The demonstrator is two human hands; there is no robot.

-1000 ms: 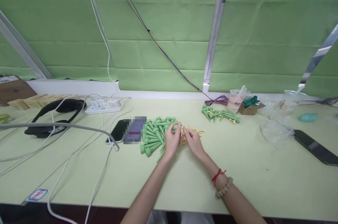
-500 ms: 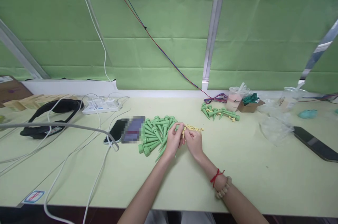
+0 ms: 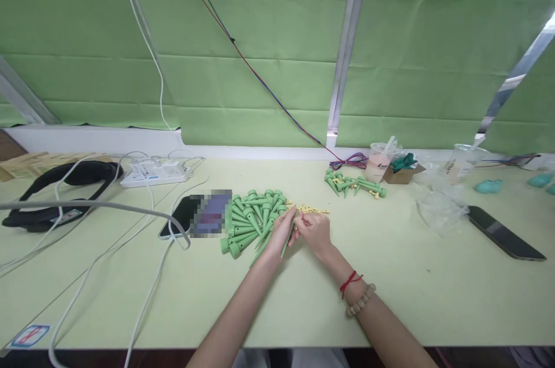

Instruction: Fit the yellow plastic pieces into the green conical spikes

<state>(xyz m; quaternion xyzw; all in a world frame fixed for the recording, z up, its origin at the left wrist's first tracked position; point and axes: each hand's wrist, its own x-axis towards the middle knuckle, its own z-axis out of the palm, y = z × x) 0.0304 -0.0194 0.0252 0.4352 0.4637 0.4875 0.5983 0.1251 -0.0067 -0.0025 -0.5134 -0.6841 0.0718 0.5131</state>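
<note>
My left hand (image 3: 281,234) is closed around a green plastic spike (image 3: 285,248), whose pointed end sticks out below the fingers toward me. Against it, my right hand (image 3: 315,231) is pinched at the top of the spike; whatever lies between its fingertips is hidden. A pile of green plastic spikes (image 3: 249,219) with wide caps lies just left of my left hand. Behind both hands are small yellow plastic pieces (image 3: 307,208), partly covered by the fingers.
Farther right lies a smaller group of green spikes with yellow pieces (image 3: 355,184). Beyond it stand a drink cup (image 3: 376,163) and a small cardboard box (image 3: 403,174). Phones (image 3: 184,215) lie at left, near a power strip (image 3: 156,174) and loose white cables. A dark phone-like slab (image 3: 505,233) rests at right.
My hands have turned and drawn slightly closer to me, so a green spike's tip now shows below the left hand. The whole view has shifted a little.
</note>
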